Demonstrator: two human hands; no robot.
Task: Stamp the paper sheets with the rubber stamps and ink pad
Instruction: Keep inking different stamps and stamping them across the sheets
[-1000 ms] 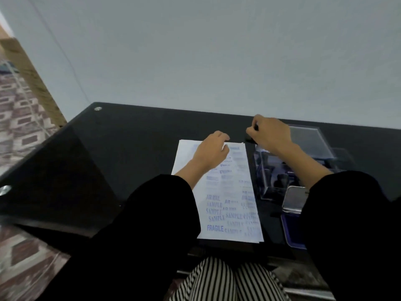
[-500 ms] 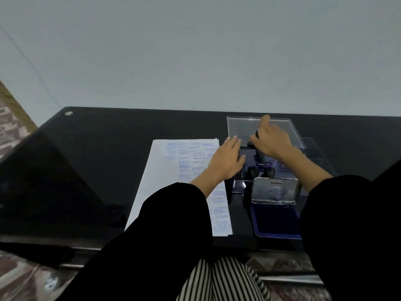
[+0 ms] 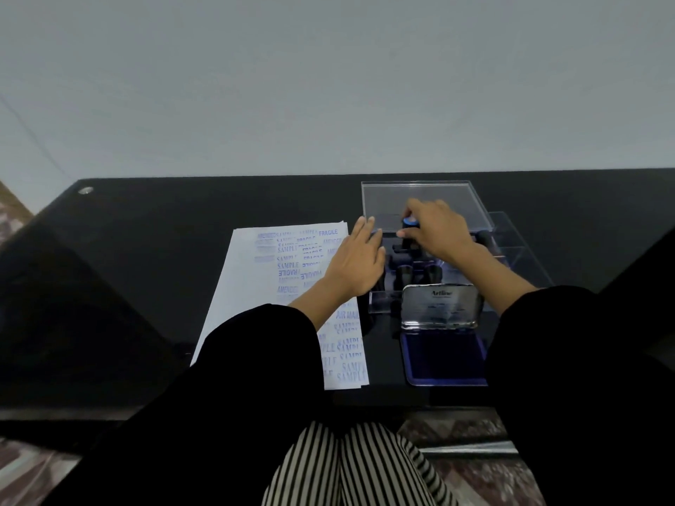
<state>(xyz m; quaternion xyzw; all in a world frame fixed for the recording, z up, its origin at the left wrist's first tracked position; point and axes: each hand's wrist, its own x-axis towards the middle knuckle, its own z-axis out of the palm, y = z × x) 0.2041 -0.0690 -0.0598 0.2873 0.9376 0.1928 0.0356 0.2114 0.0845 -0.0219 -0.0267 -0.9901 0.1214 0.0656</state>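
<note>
Blue-capped rubber stamp (image 3: 410,225) stands in the clear case (image 3: 380,305), pinched at its top by my right grip (image 3: 436,233). I judge the step as stamp selection. My left grip (image 3: 359,266) lies flat, fingers straight, at the edge of the paper sheets (image 3: 255,283). Next: lift straight up, then press onto the open ink pad (image 3: 443,357).

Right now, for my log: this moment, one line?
right hand: grips stamp; left hand: flat at paper edge; ink pad: open

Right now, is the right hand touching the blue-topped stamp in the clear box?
Touching. The head view shows the right hand pinching the blue-topped stamp between thumb and fingers.
</note>
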